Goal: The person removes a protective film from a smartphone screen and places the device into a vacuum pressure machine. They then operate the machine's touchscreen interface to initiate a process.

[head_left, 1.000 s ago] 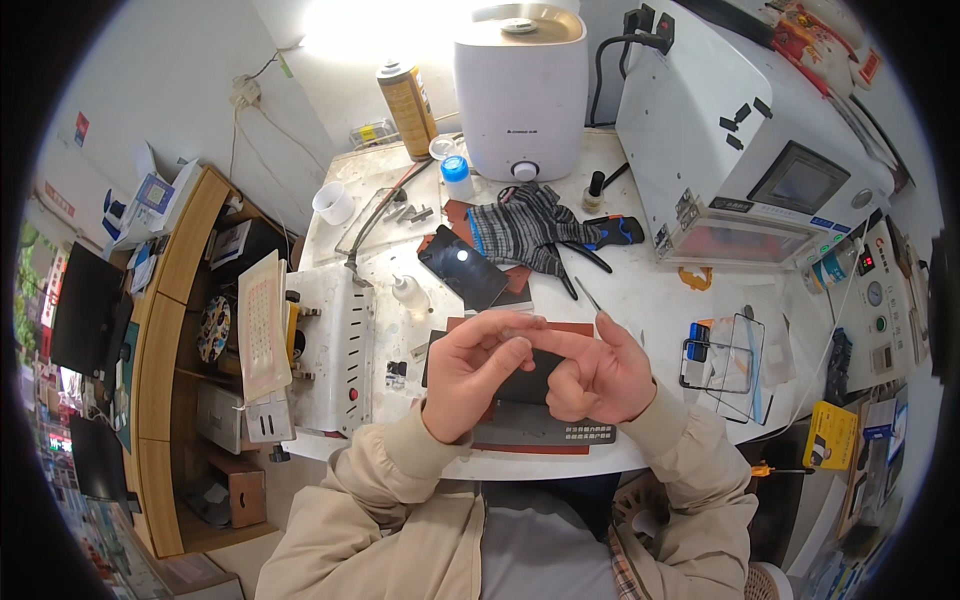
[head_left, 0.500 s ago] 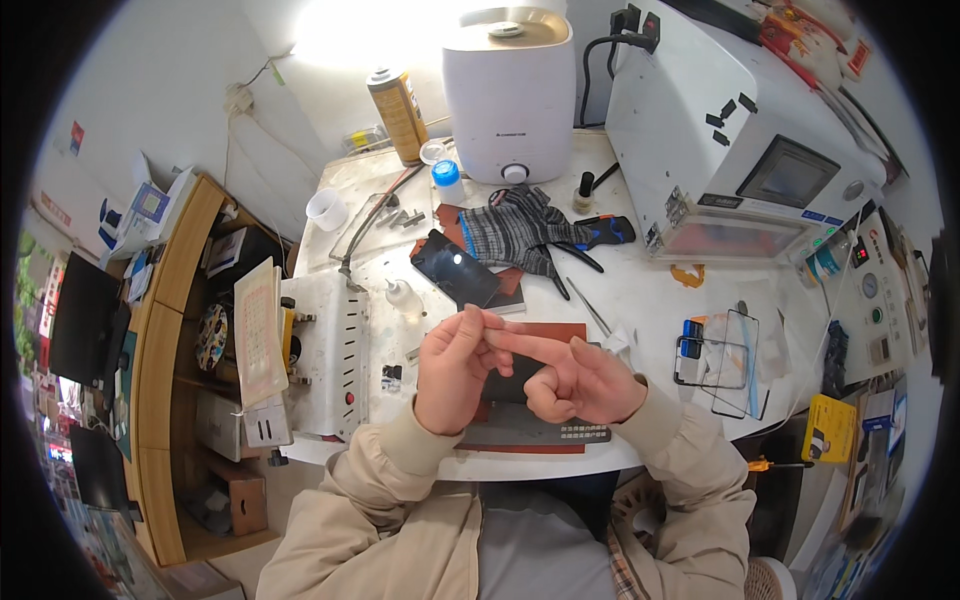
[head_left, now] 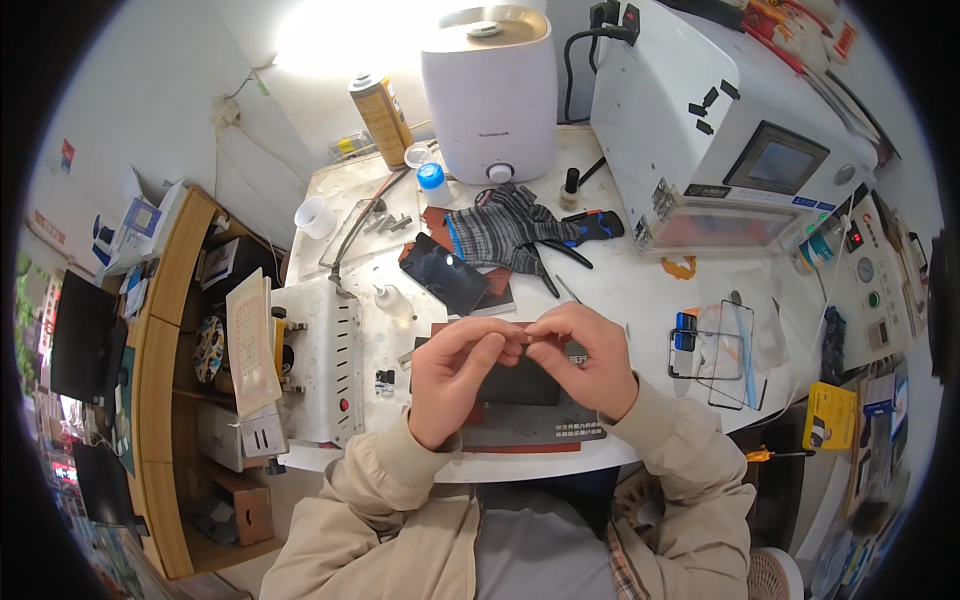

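My left hand (head_left: 455, 375) and my right hand (head_left: 588, 358) meet fingertip to fingertip above the near part of the worktable. Both are closed in a pinch; whatever sits between the fingertips is too small to make out. Beneath them lies a dark flat panel (head_left: 515, 385) on a reddish-brown mat (head_left: 520, 448), partly covered by my hands. A black phone-like slab (head_left: 445, 275) with a glossy face rests just beyond, beside a grey knitted glove (head_left: 500, 230). Left of my left hand stands a small translucent bottle (head_left: 393, 300).
A white vented device (head_left: 315, 360) borders the left side, and a large white machine (head_left: 740, 150) the right. At the back are a white humidifier-like appliance (head_left: 490, 100), a spray can (head_left: 382, 120) and a blue-capped bottle (head_left: 433, 183). Thin black frames (head_left: 715, 355) lie right; pliers (head_left: 595, 228) lie beyond.
My right hand's extended index finger has bent in, and its thumb and fingers now pinch against my left fingertips. My left hand has lowered slightly. The view has shifted a little.
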`<action>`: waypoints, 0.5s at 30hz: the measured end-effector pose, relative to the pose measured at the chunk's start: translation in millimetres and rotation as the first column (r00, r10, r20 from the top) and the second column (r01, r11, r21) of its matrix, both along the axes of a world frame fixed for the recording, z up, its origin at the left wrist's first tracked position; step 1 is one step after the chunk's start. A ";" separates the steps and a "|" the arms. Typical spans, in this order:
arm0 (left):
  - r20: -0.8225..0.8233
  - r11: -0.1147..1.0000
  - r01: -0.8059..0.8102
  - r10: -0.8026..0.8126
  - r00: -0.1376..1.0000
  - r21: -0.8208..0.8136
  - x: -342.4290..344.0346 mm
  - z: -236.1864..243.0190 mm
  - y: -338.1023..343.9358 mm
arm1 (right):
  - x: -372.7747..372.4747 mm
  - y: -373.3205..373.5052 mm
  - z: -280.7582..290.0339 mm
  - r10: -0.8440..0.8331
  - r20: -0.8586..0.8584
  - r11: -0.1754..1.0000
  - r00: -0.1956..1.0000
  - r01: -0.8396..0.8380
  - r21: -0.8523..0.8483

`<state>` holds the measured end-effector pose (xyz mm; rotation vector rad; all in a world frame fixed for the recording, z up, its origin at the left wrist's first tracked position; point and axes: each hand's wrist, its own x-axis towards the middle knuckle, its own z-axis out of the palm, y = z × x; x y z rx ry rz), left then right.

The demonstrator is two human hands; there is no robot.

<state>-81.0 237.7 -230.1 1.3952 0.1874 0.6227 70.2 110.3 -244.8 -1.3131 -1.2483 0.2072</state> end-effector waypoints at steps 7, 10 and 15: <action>0.000 0.940 -0.100 0.105 0.994 0.326 5.0 1.4 -6.6 | -3.5 -2.1 14.0 -0.129 0.243 0.989 0.961 0.108 0.100; -0.091 0.887 -0.104 0.162 0.983 0.450 0.5 2.4 -6.0 | -1.7 0.2 12.8 -0.162 0.395 0.983 0.904 0.114 0.141; -0.150 0.986 -0.039 0.064 0.987 0.163 4.5 -1.2 -9.0 | 6.7 -5.8 9.6 -0.276 0.597 0.959 0.753 0.175 0.222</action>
